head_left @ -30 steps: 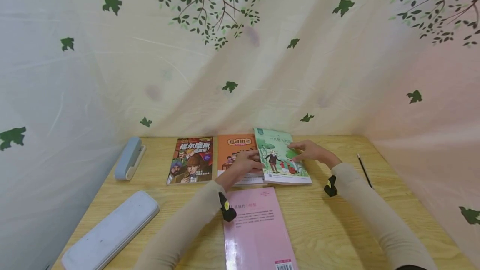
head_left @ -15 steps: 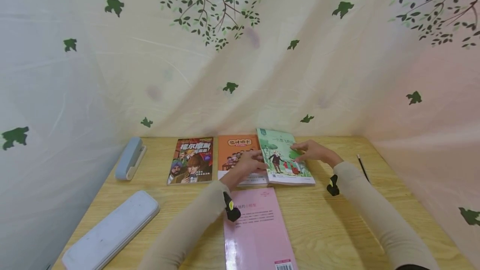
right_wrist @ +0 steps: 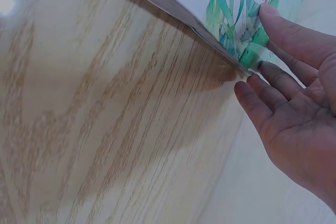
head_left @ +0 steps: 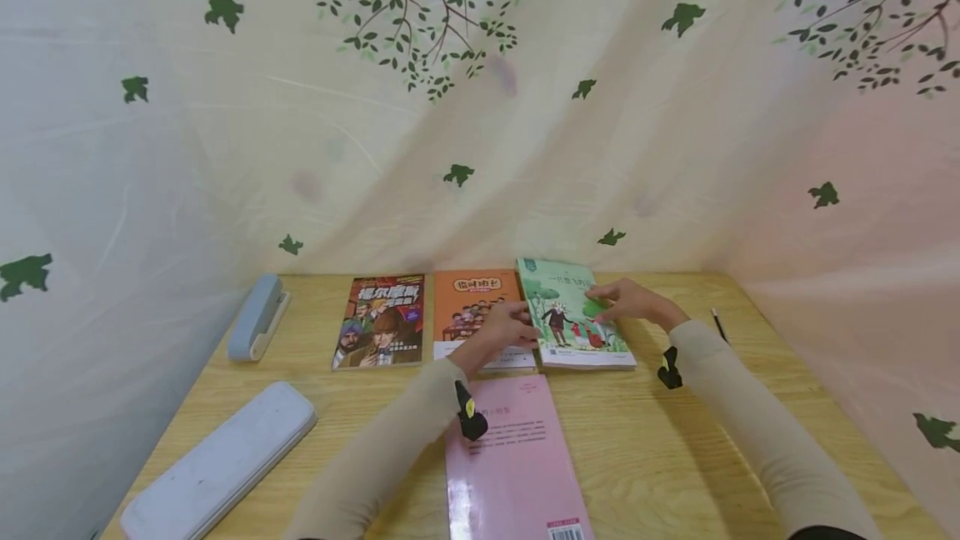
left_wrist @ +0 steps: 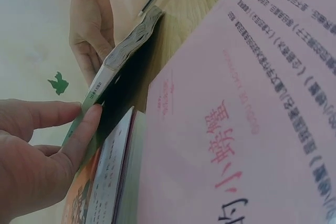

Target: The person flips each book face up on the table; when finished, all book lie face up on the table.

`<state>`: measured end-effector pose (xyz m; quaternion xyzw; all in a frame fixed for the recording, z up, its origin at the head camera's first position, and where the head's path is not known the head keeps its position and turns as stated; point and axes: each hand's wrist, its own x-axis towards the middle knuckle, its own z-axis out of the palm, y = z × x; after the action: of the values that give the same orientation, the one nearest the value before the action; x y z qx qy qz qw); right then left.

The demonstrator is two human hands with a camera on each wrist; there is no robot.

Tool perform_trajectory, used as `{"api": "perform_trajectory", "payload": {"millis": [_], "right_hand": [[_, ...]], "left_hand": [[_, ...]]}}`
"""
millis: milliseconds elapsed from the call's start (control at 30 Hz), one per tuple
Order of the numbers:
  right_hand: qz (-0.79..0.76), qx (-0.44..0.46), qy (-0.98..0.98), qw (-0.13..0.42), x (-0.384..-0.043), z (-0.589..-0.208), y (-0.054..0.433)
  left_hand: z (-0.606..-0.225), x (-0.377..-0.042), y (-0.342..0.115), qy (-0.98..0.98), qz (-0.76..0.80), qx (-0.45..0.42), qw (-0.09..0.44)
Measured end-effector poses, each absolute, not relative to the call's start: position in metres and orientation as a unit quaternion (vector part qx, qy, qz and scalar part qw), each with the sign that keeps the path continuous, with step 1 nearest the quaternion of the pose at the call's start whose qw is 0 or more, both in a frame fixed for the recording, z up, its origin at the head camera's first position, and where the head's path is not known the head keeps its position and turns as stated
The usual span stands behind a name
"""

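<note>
Though pale, grained table (head_left: 637,448) under green book (head_left: 572,315) (leafy sheet (head_left: 540,148) behind).

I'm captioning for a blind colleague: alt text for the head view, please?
A left hand and right hand hold a green book by its sides at a wooden table's far end, right of an orange book. A dark book lies farther left, a pink book nearer; a white case and light-blue object sit left, a pencil right.

This looks like a sheeted-off study nook: leaf-printed sheeting (head_left: 540,157) rises at nine, twelve and three o'clock round a wood-grain desk (head_left: 660,448), which bears paperbacks (head_left: 558,298) toward twelve and a pencil (head_left: 719,325) at two.
</note>
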<state>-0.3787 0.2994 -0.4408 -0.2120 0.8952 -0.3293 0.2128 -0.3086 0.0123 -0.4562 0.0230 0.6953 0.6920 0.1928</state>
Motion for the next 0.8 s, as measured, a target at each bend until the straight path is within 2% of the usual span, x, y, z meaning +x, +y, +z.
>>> {"api": "perform_trajectory", "payload": {"millis": [533, 800], "right_hand": [[-0.316, -0.201, 0.904, 0.206, -0.382, -0.443, 0.302], [-0.323, -0.192, 0.903, 0.207, -0.378, -0.442, 0.302]], "left_hand": [[-0.471, -0.308, 0.024, 0.725, 0.667, 0.006, 0.171], [-0.472, -0.304, 0.030, 0.752, 0.644, 0.026, 0.137]]}}
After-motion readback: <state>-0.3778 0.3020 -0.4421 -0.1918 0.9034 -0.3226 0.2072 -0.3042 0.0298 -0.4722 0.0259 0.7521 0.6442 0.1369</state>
